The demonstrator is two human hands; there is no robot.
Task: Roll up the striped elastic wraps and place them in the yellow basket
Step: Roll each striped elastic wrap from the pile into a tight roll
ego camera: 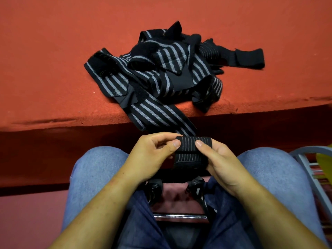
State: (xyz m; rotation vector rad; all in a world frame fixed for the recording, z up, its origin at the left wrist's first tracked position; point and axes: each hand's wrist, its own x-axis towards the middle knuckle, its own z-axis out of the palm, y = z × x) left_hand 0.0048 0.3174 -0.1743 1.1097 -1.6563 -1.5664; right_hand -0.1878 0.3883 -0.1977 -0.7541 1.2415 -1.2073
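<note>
You've got one half-rolled wrap point(195, 146) held over your lap, pinched from both sides: left hand point(152, 155) and right hand point(221, 164), thumbs on top. Its loose tail runs up over the edge to the pile of striped wraps point(161, 69) on the red bench point(53, 69).

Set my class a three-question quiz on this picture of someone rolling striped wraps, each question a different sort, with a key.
1. True or false: the left hand and the right hand both pinch the rolled wrap.
2. The pile of loose wraps lies on: A) a red surface; B) a white tray; C) the person's lap.
3. Fill in: the unrolled strip climbs from the hands over the surface's ___.
Key: 1 true; 2 A; 3 edge.
</note>
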